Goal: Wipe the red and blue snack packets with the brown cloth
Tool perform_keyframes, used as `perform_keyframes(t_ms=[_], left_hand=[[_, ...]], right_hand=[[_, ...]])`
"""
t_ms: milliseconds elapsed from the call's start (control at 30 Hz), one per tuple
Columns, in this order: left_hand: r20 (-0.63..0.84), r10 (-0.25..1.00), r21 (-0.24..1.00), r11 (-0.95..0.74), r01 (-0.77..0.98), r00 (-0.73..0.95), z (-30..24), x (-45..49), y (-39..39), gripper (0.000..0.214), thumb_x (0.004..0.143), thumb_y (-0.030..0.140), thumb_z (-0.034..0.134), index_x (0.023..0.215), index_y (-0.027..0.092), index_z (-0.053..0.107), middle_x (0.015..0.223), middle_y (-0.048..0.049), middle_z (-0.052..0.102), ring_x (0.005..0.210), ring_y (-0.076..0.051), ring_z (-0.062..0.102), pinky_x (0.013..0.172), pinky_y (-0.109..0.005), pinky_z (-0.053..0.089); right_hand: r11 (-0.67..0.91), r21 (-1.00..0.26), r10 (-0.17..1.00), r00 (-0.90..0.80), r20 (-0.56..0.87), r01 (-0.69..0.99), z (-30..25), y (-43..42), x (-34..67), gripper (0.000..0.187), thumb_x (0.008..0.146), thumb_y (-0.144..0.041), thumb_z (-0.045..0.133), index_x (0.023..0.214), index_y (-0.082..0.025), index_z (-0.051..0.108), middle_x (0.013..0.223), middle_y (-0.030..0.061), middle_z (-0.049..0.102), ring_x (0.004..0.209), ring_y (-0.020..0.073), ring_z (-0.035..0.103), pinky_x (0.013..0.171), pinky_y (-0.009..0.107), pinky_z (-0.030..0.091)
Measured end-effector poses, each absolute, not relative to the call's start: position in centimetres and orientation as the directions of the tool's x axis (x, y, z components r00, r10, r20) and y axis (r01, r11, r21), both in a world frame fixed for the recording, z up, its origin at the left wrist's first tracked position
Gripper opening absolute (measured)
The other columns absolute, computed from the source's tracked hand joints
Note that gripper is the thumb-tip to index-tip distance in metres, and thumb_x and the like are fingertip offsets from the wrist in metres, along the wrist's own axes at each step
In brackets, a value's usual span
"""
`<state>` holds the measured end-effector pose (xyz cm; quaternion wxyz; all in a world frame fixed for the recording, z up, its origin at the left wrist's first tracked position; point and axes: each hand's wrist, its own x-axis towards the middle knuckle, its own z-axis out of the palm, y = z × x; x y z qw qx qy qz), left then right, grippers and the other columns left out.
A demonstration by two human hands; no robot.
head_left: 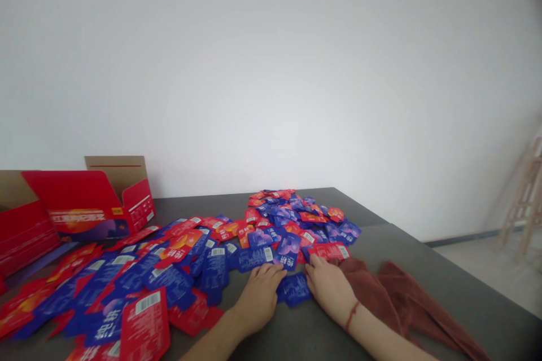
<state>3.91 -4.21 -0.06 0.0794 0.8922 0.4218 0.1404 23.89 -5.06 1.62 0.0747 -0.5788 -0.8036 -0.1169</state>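
Two overlapping blue sachets (297,289) lie at the table's near middle, between my hands. My left hand (262,297) is at their left edge, palm down, with fingers bent together and the thumb side hidden in part. My right hand (331,289) is closed at their right edge, fingertips touching them. Just beyond the fingertips lie a purple-and-blue sachet (288,250) with white lettering and a red sachet (330,251) with a barcode. A loose heap of red and blue sachets (271,220) spreads behind.
More red and blue sachets (169,286) cover the left of the dark table (359,203). Open red cartons (88,203) stand at the far left by the wall. A brown cloth (402,299) lies under and beside my right forearm. A wooden stand (525,197) is on the floor at right.
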Motion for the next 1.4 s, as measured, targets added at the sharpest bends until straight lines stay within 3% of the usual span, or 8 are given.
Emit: perform_keyframes(t_ms=[200,367,500,733,967,1100,1200,1400], left_hand=[[0.284,0.760,0.273,-0.649,0.711,0.585,-0.1,3.7,-4.4,0.059,0.072,0.002,0.041,0.128,0.019,0.048,0.133,-0.0062,0.052,0.124,-0.021,0.041,0.105,-0.037,0.028],[0.308,0.841,0.274,-0.526,0.805,0.445,1.1,4.2,-5.0,0.011,0.079,0.024,0.057,0.088,0.021,0.054,0.099,-0.0043,0.059,0.097,-0.025,0.052,0.087,-0.037,0.037],[0.243,0.872,0.312,-0.485,0.817,0.424,1.6,4.8,-5.4,0.029,0.071,0.036,0.072,0.084,0.020,0.051,0.097,-0.0035,0.057,0.095,-0.026,0.051,0.081,-0.035,0.036],[0.156,0.912,0.401,-0.410,0.819,0.380,1.1,4.8,-5.0,0.029,0.070,0.028,0.073,0.086,0.020,0.050,0.101,-0.0033,0.055,0.100,-0.025,0.050,0.083,-0.033,0.034],[0.207,0.882,0.563,-0.461,0.686,0.423,0.6,4.8,-4.2,0.016,0.077,0.015,0.058,0.078,0.021,0.043,0.087,0.0020,0.055,0.084,-0.017,0.053,0.073,-0.027,0.037],[0.321,0.747,0.404,-0.664,0.629,0.583,1.4,4.4,-4.5,0.013,0.080,0.009,0.047,0.084,0.022,0.046,0.092,-0.0004,0.056,0.088,-0.019,0.051,0.079,-0.028,0.038],[0.272,0.645,0.352,-0.757,0.550,0.714,1.9,3.6,-4.3,0.026,0.070,0.004,0.048,0.088,0.022,0.051,0.100,-0.0013,0.057,0.097,-0.020,0.050,0.086,-0.030,0.037],[0.092,0.743,0.576,-0.583,0.573,0.663,1.8,2.3,-2.9,0.023,0.075,0.011,0.045,0.091,0.021,0.058,0.080,0.0028,0.059,0.073,-0.015,0.055,0.066,-0.024,0.040]], right_hand=[[0.543,0.003,0.812,-0.526,0.254,0.840,1.6,-6.7,21.5,0.017,0.088,-0.018,0.050,0.093,-0.019,0.066,0.096,0.0050,0.060,0.086,0.0188,0.058,0.071,0.027,0.043],[0.493,-0.189,0.854,-0.430,0.294,0.849,2.1,-7.8,23.7,0.024,0.093,-0.022,0.044,0.094,-0.024,0.068,0.089,0.0004,0.060,0.079,0.0137,0.059,0.071,0.023,0.041],[0.330,-0.161,0.902,-0.260,0.344,0.930,2.3,-6.9,25.0,0.026,0.094,-0.021,0.043,0.097,-0.023,0.069,0.091,0.0031,0.061,0.082,0.0166,0.060,0.073,0.026,0.042],[0.244,-0.148,0.934,-0.191,0.302,0.959,2.3,-6.2,25.4,0.026,0.092,-0.023,0.044,0.095,-0.023,0.070,0.093,0.0038,0.063,0.080,0.0166,0.062,0.068,0.025,0.043],[0.182,-0.195,0.918,-0.096,0.384,0.964,3.9,-5.5,27.6,0.030,0.094,-0.025,0.040,0.104,-0.024,0.069,0.099,0.0055,0.063,0.085,0.0169,0.061,0.071,0.026,0.044],[0.153,-0.260,0.903,-0.028,0.429,0.953,4.4,-5.0,29.2,0.032,0.095,-0.025,0.039,0.107,-0.022,0.068,0.101,0.0054,0.062,0.086,0.0166,0.061,0.075,0.026,0.044],[0.234,-0.290,0.911,-0.105,0.398,0.928,4.1,-5.1,29.1,0.031,0.094,-0.025,0.040,0.106,-0.023,0.068,0.099,0.0048,0.063,0.087,0.0162,0.061,0.076,0.025,0.043],[0.348,-0.108,0.920,-0.317,0.230,0.931,2.8,-6.3,25.9,0.027,0.093,-0.025,0.045,0.091,-0.022,0.071,0.092,0.0047,0.063,0.082,0.0173,0.060,0.069,0.026,0.042]])
